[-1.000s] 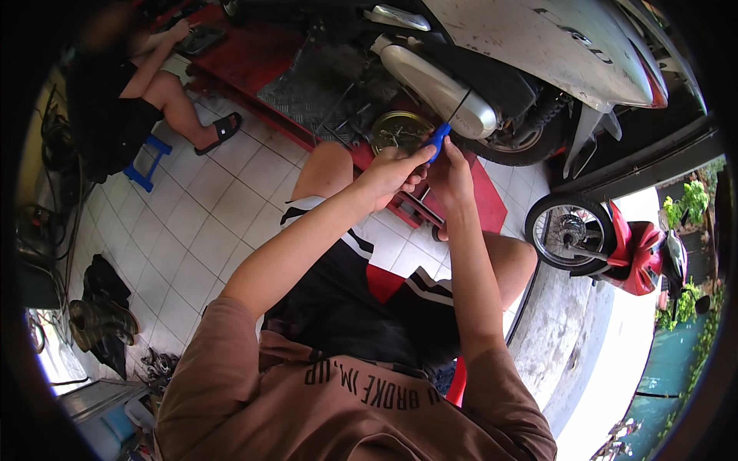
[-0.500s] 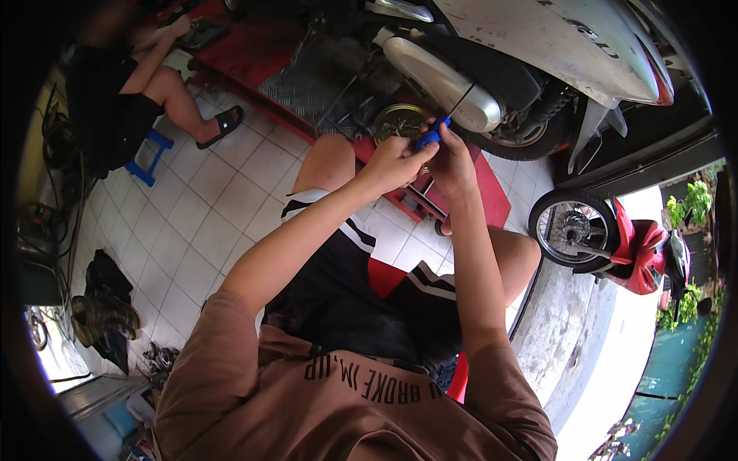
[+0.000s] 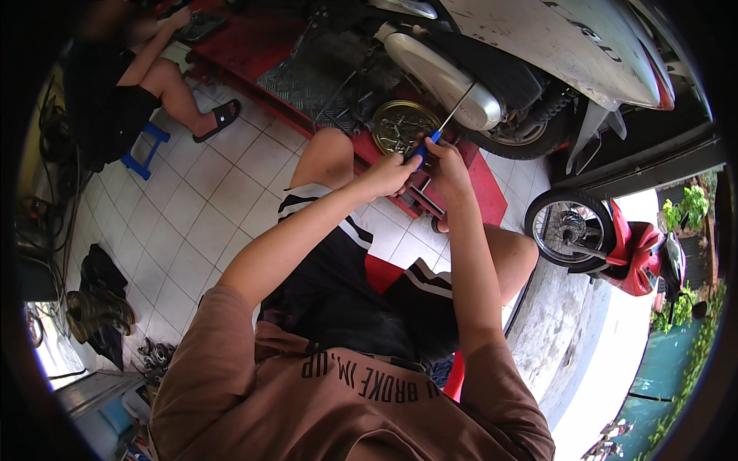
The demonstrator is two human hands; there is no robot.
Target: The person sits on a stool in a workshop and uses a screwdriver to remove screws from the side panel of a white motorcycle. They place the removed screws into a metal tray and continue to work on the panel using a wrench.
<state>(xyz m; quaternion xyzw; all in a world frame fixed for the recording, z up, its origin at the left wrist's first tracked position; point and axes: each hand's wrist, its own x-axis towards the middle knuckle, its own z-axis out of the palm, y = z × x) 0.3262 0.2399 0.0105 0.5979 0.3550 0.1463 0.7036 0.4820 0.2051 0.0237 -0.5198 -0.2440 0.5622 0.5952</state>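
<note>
Left hand (image 3: pixel 390 176) and right hand (image 3: pixel 449 170) both hold blue screwdriver (image 3: pixel 435 137). If hold slips, it might hit round tin (image 3: pixel 375 132) close by and spill small metal bits (image 3: pixel 394 140).

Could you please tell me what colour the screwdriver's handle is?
The handle is blue, clearest in the head view.
</note>
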